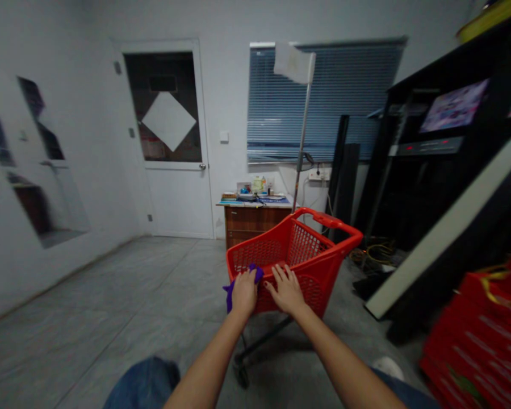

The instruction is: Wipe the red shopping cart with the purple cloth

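Grey floor (111,284) under red shopping cart (310,250); left hand (244,293) clasping purple cloth (258,274), half hidden; right hand (286,289) spread flat, empty.

Past my left hand (244,292) there's free room over the grey floor (111,295); my right hand (286,289) has the mesh wall of the red shopping cart (306,244) right ahead (its rim stands higher)

Left forearm (208,358), right forearm (344,358): bare, slim, nothing worn up to edge of view. Left hand (244,292), right hand (286,289): ungloved, fingernails (267,286) painted dark red. Blue denim jeans (142,386) at 7 o'clock, soft folds over leg; more denim (404,396) at 5 o'clock. Pale shoe toe (387,368) just above it, slightly blurred.
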### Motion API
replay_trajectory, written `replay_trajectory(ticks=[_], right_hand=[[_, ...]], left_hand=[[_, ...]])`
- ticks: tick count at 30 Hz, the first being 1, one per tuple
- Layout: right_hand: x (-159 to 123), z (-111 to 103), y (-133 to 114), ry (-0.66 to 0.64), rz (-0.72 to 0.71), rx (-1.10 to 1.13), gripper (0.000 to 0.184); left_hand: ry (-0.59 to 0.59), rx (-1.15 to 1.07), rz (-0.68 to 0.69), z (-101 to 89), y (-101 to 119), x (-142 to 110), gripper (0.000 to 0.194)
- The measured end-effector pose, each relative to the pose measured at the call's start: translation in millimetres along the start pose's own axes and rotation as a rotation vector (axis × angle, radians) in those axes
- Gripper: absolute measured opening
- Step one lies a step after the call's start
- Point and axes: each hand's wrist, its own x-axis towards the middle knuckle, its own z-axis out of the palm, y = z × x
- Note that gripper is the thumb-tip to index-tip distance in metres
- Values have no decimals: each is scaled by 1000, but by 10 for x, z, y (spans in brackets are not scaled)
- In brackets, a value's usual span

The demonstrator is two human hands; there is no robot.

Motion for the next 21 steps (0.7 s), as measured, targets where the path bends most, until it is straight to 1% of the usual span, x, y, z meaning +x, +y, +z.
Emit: replay_trajectory(ticks=[3,6,8,9,10,12,17,19,21], right_hand=[[3,-95,139,-18,-58,-35,72],[3,-172,274,16,23,-70,73],[-4,-185,310,36,49,-73,75],[-9,-180,309,40,47,-67,76],[-14,-170,297,44,43,-60,78],[-22,-142,257,46,49,-46,81],[-52,-113,195,49,51,-27,84],[-70,-145,213,35,26,-29,83],[-88,-196,257,14,-7,-43,80]], left_hand=[[5,-72,0,-56,-179,-61,43],[-15,-100,7,-174,-415,-127,42],[-30,-79,-20,-231,-499,-133,42],[-33,-59,-41,-243,-503,-122,41],[-33,-35,-62,-242,-479,-101,40],[-24,7,-88,-204,-361,-42,38],[22,47,-6,-39,58,96,39],[25,48,14,-17,121,116,40],[18,28,27,-42,77,114,38]])
